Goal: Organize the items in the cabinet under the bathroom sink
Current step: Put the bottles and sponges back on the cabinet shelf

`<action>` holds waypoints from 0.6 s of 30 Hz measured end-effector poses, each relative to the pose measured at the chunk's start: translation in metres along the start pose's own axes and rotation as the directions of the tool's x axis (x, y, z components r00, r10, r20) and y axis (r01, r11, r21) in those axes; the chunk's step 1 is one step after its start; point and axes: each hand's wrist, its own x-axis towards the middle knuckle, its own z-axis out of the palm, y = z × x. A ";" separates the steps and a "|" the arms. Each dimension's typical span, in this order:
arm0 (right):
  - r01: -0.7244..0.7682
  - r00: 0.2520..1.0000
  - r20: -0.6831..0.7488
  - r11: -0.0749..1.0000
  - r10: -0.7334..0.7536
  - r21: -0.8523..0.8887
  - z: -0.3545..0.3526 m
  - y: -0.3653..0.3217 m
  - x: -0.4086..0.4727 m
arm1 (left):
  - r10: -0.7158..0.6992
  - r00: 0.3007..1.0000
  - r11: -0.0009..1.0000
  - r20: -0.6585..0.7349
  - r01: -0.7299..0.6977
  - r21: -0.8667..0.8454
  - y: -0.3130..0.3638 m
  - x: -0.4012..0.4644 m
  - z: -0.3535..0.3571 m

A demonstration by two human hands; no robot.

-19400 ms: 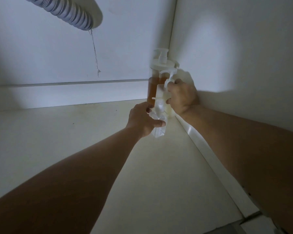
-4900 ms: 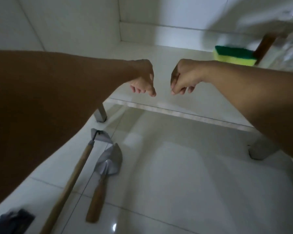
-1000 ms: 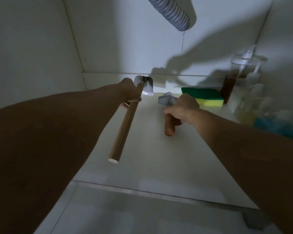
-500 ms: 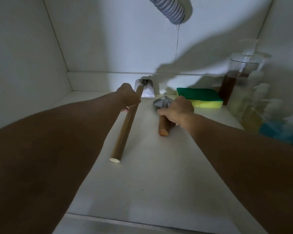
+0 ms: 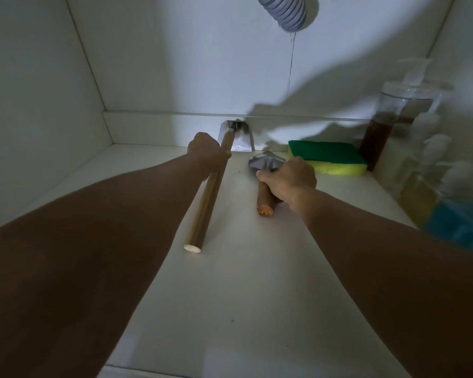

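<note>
Head view, cabinet interior. Two tools are lying on the cabinet floor point(image 5: 243, 282), both with their long axes running front to back, metal ends toward the back wall. The hoe point(image 5: 206, 203) is sitting left of centre, its blade resting against the ledge at the back edge and its pale wooden handle pointing toward the open front. The left hand point(image 5: 206, 156) is gripping that handle high up, just behind the blade, fingers curled round it. The trowel point(image 5: 265, 186) is lying just beside it to the right, near the green-and-yellow sponge point(image 5: 328, 159). The right hand point(image 5: 287, 178) is wrapping the trowel where blade meets handle. Pump bottles point(image 5: 421, 148) are standing along the right edge. Judged step: both tools are being set down parallel; release looks to be next, each hand nearest its own tool.
</note>
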 end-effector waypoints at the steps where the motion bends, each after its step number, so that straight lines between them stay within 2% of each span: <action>1: 0.012 1.000 0.008 1.000 -0.012 -0.006 -0.001 0.001 -0.001 | -0.003 1.000 1.000 -0.005 0.003 -0.006 -0.001 0.001 0.001; 4: 0.026 0.999 0.020 1.000 -0.025 -0.009 -0.001 0.000 -0.008 | -0.005 0.999 0.998 -0.041 0.007 0.056 0.000 -0.002 0.002; 8: -0.071 0.997 -0.003 0.994 0.072 0.087 0.007 0.006 -0.004 | -0.026 0.989 0.985 -0.145 0.050 0.164 0.004 -0.011 0.001; 11: -0.089 0.996 0.019 0.991 0.087 0.104 0.007 0.006 -0.004 | -0.065 0.981 0.981 -0.181 0.096 0.166 0.004 -0.023 -0.001; 14: -0.096 0.995 0.033 0.989 0.092 0.115 0.003 0.001 -0.008 | -0.099 0.982 0.985 -0.162 0.120 0.123 0.000 -0.033 -0.007; 18: -0.089 0.995 0.054 0.991 0.084 0.101 -0.007 -0.004 -0.016 | -0.102 0.994 0.987 -0.047 0.107 0.123 -0.004 -0.047 -0.017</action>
